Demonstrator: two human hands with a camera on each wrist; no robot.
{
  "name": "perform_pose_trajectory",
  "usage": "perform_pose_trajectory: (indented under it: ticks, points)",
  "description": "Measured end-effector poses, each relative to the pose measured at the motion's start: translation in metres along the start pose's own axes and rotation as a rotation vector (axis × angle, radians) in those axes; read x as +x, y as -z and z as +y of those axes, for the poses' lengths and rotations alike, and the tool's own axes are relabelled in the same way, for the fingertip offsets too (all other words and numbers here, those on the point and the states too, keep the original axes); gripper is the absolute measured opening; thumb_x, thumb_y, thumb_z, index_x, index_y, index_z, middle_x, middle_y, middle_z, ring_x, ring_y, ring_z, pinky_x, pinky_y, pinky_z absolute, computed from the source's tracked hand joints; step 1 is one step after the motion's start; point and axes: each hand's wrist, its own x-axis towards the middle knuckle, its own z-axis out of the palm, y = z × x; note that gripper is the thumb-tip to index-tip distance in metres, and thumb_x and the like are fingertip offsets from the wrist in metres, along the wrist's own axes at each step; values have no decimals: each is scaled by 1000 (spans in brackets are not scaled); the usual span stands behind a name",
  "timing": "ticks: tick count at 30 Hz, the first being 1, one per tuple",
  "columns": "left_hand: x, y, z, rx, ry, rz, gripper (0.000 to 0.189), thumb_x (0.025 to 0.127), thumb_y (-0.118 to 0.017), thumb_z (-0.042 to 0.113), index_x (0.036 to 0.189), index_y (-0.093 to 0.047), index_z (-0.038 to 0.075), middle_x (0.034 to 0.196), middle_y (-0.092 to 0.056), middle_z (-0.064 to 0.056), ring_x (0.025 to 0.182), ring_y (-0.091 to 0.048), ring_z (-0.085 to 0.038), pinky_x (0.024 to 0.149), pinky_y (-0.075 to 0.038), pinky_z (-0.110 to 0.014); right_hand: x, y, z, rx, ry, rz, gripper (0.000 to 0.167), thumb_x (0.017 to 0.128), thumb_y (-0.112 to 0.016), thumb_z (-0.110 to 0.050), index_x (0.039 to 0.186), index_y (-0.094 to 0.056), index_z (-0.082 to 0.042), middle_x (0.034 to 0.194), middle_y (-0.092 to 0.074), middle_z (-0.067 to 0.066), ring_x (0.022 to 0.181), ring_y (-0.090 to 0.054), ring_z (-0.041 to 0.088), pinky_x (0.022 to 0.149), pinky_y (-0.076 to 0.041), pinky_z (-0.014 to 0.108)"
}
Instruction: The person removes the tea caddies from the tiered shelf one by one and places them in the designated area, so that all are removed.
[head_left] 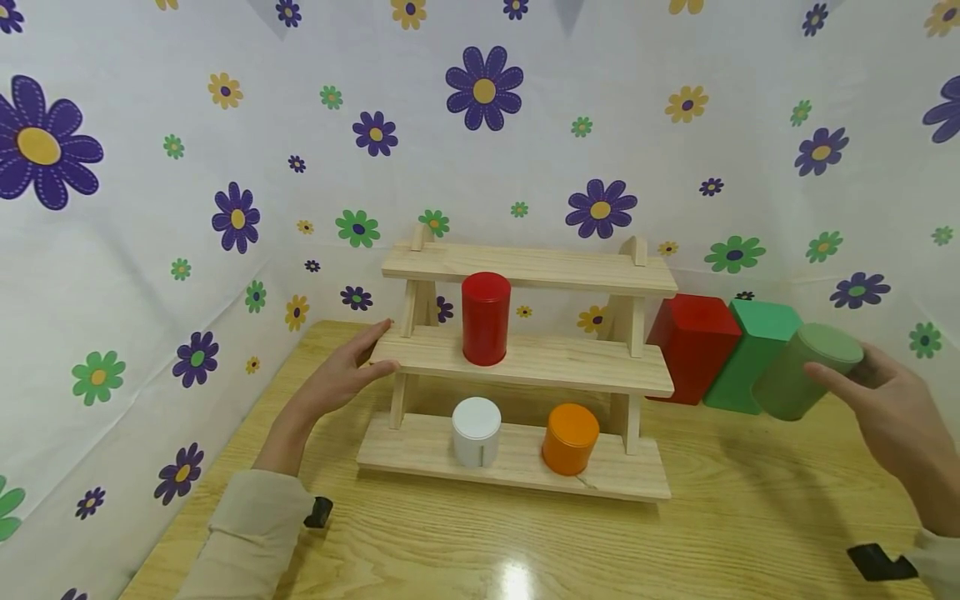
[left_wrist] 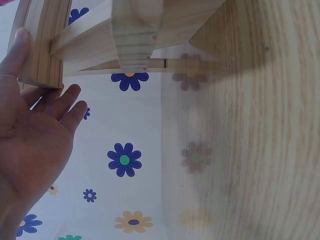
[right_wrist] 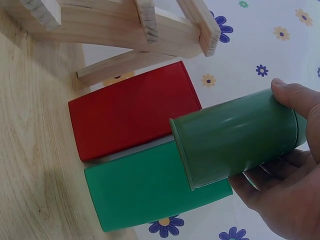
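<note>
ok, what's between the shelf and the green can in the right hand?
In the head view, the red box, then the green box, partly covered by the green can the right hand holds.

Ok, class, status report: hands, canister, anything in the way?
Left hand grips wooden rack by middle shelf. Right hand holds green canister, tilted, aloft. Possible obstacles: red box, green box, right of rack.

This looks like a small staged tabletop corner — whether within a home, lab or office, I cannot tell. White sheeting printed with purple, yellow and green flowers (head_left: 525,162) surrounds a glossy, pale wood-grained bench (head_left: 420,542), where a three-tiered, unpainted wooden display rack (head_left: 585,360) carries plain red, white and orange cylindrical canisters (head_left: 486,321).
</note>
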Motion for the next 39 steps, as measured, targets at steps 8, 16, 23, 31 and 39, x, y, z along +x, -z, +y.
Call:
perform_pose_trajectory:
  ticks: [8,16,23,31,39]
  points:
    - [-1,0,2,-1,2,0,79,106,-62,30,165,-18,4,171,-15,-13,157,-13,-35,125,-18,-51,-1,-2,3,-22,2,-33,81,107,-56,-41,165,-15,-2,163,-22,34,151,-11,53,116,-9,73]
    - [0,0,1,-5,-1,-1,78,106,-62,30,166,-18,6,171,-15,-14,157,-13,-35,125,-18,-51,3,-6,17,26,-30,-71,85,107,-57,-41,165,-9,-1,162,-16,38,148,-11,58,115,-9,73]
    - [1,0,0,-8,2,-3,79,106,-62,31,166,-17,5,172,-14,-13,157,-13,-34,125,-18,-51,4,-10,28,15,-54,-75,88,106,-58,-42,163,-10,5,158,-20,43,144,-16,63,111,-15,77]
    - [0,0,1,-14,4,-2,79,106,-62,32,166,-17,7,172,-14,-13,157,-13,-35,125,-18,-51,5,-16,38,49,-75,-103,89,106,-59,-41,164,-6,2,161,-16,39,147,-14,59,114,-14,74]
    - [0,0,0,-26,1,-10,79,106,-61,30,166,-16,5,172,-12,-14,157,-11,-34,125,-17,-51,5,-23,44,77,-81,-119,86,106,-59,-40,165,-8,-2,164,-18,33,151,-16,48,123,-19,59]
